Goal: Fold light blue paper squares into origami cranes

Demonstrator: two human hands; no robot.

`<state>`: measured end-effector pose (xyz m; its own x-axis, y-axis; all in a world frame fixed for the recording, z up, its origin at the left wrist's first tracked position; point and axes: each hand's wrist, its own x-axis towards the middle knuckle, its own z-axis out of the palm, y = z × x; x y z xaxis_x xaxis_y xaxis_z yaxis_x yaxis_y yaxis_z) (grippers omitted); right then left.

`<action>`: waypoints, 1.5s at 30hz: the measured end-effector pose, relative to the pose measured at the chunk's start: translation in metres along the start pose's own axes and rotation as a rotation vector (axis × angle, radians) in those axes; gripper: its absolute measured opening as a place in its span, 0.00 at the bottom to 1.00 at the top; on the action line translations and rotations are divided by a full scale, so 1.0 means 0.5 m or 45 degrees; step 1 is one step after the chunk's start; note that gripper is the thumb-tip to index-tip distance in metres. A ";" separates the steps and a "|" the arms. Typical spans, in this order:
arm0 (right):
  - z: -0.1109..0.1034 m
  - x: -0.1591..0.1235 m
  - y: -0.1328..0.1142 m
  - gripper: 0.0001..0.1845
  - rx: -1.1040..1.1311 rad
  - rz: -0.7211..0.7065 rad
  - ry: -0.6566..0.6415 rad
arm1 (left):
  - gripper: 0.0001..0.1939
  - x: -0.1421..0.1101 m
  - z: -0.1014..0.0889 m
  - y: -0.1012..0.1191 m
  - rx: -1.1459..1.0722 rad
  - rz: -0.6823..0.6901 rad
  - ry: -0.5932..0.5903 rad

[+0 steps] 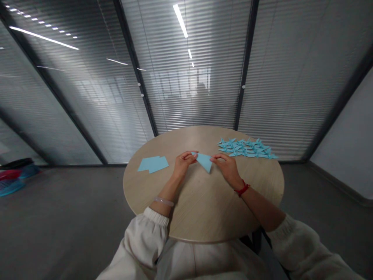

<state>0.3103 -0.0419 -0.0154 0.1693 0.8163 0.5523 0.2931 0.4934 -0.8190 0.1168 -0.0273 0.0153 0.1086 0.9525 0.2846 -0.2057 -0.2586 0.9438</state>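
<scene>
Your left hand (184, 162) pinches one corner of the folded blue origami paper (205, 161), your right hand (228, 167) another. Align its edges before pressing creases flat against the tabletop (204, 210).

Table: a round, pale wood-grain tabletop (204, 217), filling the centre and lower centre of the frame.
Partition: tall glass panels with grey horizontal-slat blinds (189, 112), spanning the upper frame.
Posts: dark straight frame bars (247, 58), dividing the panels.
Glare: bright white light strips (180, 20), upper centre and upper left.
Baskets: a red-and-blue plastic basket (11, 182) at the left edge, blurred, beside a black-rimmed blue one (29, 170).
Floor: dark grey, smooth floor (81, 217), lower left and right.
Wall: plain whitish wall (348, 136), right edge.
</scene>
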 end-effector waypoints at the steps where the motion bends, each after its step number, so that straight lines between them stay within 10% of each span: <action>1: 0.001 -0.001 -0.003 0.17 -0.006 -0.002 -0.007 | 0.20 0.000 0.000 0.000 -0.002 0.005 0.012; 34: 0.012 -0.002 -0.015 0.16 0.319 0.344 -0.397 | 0.24 -0.012 0.015 -0.004 0.155 0.090 0.203; 45: 0.007 0.004 0.010 0.18 0.329 0.378 -0.216 | 0.26 -0.010 0.017 -0.009 0.208 -0.128 -0.090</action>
<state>0.3087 -0.0368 -0.0191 0.0472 0.9614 0.2712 0.0062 0.2712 -0.9625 0.1254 -0.0322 0.0110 0.1900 0.9626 0.1934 -0.0303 -0.1911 0.9811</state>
